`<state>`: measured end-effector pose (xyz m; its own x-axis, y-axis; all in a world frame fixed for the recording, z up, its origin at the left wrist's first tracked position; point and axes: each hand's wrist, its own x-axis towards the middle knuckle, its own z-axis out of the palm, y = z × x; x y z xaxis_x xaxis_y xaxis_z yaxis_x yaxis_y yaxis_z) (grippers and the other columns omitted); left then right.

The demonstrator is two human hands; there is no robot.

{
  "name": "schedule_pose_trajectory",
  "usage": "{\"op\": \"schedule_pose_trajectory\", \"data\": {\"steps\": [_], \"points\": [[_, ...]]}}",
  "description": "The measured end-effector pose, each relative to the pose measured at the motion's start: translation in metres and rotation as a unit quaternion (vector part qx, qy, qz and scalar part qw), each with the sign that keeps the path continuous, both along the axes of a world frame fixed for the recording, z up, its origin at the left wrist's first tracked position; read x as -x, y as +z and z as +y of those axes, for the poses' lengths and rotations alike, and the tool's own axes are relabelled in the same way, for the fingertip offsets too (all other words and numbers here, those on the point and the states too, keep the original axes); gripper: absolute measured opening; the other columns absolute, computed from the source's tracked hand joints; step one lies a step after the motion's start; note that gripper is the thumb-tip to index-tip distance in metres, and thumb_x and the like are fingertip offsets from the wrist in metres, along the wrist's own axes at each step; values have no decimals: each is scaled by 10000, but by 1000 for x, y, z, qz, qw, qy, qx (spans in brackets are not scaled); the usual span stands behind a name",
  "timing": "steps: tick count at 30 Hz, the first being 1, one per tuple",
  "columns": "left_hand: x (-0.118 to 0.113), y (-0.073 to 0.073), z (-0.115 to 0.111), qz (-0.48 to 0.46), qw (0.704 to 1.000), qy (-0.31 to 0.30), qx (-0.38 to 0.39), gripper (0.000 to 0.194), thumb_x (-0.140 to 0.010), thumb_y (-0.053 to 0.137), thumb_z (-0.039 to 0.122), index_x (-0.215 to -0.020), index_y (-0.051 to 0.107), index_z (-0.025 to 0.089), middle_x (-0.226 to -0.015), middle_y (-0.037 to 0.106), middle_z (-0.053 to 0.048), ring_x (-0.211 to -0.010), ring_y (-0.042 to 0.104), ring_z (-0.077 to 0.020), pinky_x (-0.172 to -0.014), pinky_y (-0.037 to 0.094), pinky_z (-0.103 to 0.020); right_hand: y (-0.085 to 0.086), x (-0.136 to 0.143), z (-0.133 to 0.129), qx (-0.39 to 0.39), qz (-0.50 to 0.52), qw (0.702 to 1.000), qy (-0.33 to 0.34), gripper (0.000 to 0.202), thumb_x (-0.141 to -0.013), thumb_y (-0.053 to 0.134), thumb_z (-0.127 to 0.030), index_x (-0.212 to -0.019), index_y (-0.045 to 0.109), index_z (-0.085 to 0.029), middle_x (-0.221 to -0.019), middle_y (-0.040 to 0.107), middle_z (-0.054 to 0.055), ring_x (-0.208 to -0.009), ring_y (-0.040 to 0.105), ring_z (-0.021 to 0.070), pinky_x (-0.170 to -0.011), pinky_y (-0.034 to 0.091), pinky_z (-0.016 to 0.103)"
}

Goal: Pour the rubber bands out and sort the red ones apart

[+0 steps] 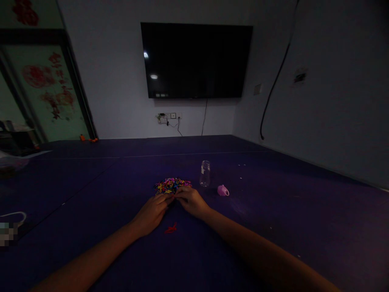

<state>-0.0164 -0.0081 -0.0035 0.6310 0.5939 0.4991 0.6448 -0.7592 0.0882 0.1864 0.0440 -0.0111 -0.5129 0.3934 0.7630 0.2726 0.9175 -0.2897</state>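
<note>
A heap of small multicoloured bands [172, 184] lies on the purple surface [121, 263]. At its near edge my left hand [153, 213] and my right hand [192, 200] meet at the fingertips. The fingers of both are pressed together, with a tiny reddish bit at the left fingertips; what each pinches is too small to name. Closer to me, between the forearms, is a little group of red bands [171, 228]. An uncapped clear bottle [205, 174] stands upright right of the heap, and a pink lid with a loop [222, 190] lies beyond my right hand.
A dark television [197, 61] hangs on the wall above sockets and cables. Small white scraps [241, 178] dot the surface on the right. At the left edge are a white curved handle [18, 214] and a pale plastic bag [13, 160].
</note>
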Motion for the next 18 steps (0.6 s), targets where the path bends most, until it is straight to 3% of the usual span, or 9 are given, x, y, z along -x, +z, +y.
{"op": "schedule_pose_trajectory", "data": {"steps": [18], "points": [[-3, 13, -10, -33, 997, -62, -7, 398, -877, 373, 85, -1218, 540, 205, -1163, 621, -85, -1080, 561, -197, -925, 465, -395, 9, -2, -13, 7, -62, 998, -28, 206, -793, 512, -75, -882, 663, -183, -837, 681, 44, -807, 628, 152, -723, 481, 249]]}}
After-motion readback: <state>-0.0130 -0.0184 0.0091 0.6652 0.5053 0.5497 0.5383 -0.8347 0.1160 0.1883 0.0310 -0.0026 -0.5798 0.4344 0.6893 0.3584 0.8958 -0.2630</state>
